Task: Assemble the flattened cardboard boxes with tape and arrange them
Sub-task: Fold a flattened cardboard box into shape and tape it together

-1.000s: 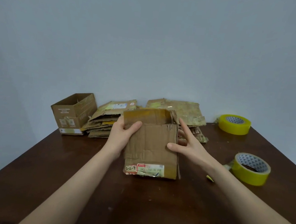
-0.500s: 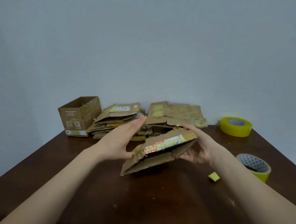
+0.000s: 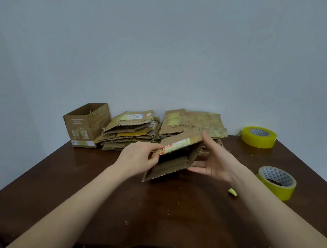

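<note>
A worn cardboard box (image 3: 171,164) is held above the dark wooden table (image 3: 150,212), partly opened into a tube, its open end facing me. My left hand (image 3: 137,158) pinches its labelled upper left edge. My right hand (image 3: 215,160) cups the box's right side with the fingers spread and nearly straight. Two piles of flattened boxes lie by the wall: a left pile (image 3: 130,130) and a right pile (image 3: 192,124). One assembled box (image 3: 85,124) stands at the back left.
Two yellow tape rolls sit on the right: one at the back corner (image 3: 258,137), one nearer me (image 3: 276,182). A small yellow tape scrap (image 3: 232,191) lies by the near roll. A pale wall stands right behind the table.
The box went from upright with its face toward me to lying tilted and opening into a tube. My left hand moved from flat against it to pinching its upper edge.
</note>
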